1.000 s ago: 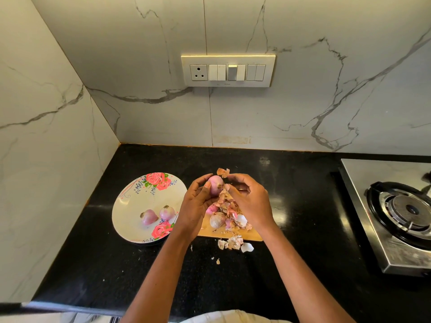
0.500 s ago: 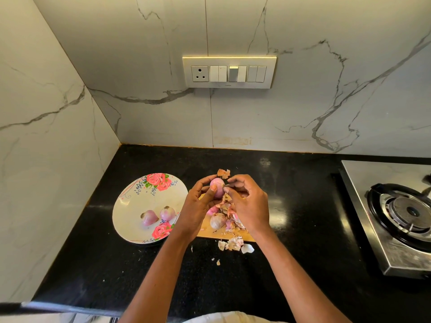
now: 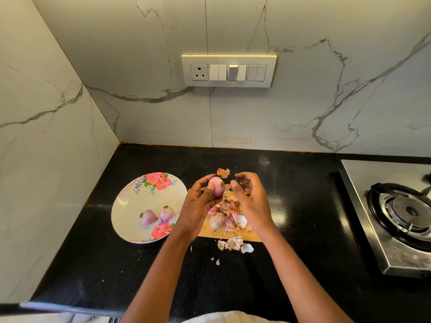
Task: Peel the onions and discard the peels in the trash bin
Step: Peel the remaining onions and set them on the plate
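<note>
My left hand point(image 3: 198, 206) grips a small pink onion point(image 3: 217, 186) above the wooden cutting board point(image 3: 233, 236). My right hand point(image 3: 253, 201) hovers just right of the onion with its fingers curled; whether they pinch a bit of skin is unclear. A heap of onion peels point(image 3: 233, 213) lies on the board beside an unpeeled onion point(image 3: 217, 220). More peels point(image 3: 234, 243) lie on the black counter in front of the board. Two peeled onions point(image 3: 147, 216) point(image 3: 166, 212) sit on the flowered plate point(image 3: 121, 206). No trash bin is in view.
A steel gas stove point(image 3: 396, 210) stands at the right edge of the counter. A switch panel point(image 3: 228, 71) is on the marble back wall. Marble walls close the left side and the back. A loose peel point(image 3: 223, 172) lies behind the board.
My right hand has drawn a little to the right, away from the onion it was touching. The left hand keeps hold of the onion.
</note>
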{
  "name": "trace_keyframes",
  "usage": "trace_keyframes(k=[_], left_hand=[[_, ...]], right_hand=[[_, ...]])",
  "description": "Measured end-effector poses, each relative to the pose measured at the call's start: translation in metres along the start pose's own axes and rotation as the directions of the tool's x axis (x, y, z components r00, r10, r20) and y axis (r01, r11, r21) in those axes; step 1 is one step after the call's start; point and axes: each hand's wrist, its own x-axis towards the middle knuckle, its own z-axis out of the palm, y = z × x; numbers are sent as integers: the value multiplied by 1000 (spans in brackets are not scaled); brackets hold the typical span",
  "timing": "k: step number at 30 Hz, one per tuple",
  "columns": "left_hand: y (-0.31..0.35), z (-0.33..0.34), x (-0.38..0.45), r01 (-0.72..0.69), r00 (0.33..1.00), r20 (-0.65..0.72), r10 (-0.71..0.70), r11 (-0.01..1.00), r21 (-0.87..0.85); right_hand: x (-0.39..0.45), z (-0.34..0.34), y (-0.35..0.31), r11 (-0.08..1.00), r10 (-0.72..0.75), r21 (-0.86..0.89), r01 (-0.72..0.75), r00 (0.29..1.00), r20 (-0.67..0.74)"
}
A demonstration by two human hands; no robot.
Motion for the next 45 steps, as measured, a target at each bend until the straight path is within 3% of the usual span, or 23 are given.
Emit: trace_keyframes(k=[3, 11, 15, 21, 24, 26, 28, 30, 34, 45], left_hand=[[-2, 0, 0, 8, 1000, 19, -9, 1000, 11], [-5, -2, -3, 7, 1000, 11, -8, 998, 57], [-9, 1, -3, 7, 1000, 12, -8, 996, 91], [-9, -3, 0, 32, 999, -18, -31, 999, 15], [-5, -7, 2, 13, 998, -66, -15, 999, -31], [-4, -5, 4, 4, 995, -96, -8, 999, -41], [-3, -4, 7, -1, 992, -128, -1, 1000, -10], [-4, -3, 9, -4, 990, -138, 12, 998, 58], [-5, -7, 10, -35, 990, -130, 56, 987, 159], [-5, -3, 3, -95, 993, -59, 106, 981, 172]], right_hand=[[-2, 6, -1, 999, -38, -16, 39, 998, 40], [-2, 13, 2, 995, -65, -74, 61, 997, -48], [-3, 16, 5, 998, 22, -55, -23, 1000, -19], [-2, 9, 1, 961, 214, 187, -204, 976, -36], [0, 1, 4, 989, 108, 99, -106, 994, -12], [-1, 1, 5, 999, 23, 30, -27, 994, 109], [-3, 5, 4, 1000, -19, 5, 18, 975, 220], [-5, 7, 5, 999, -37, 7, 36, 975, 219], [-1, 6, 7, 992, 22, 117, -38, 990, 137], [-1, 9, 7, 965, 108, 212, -153, 972, 210]])
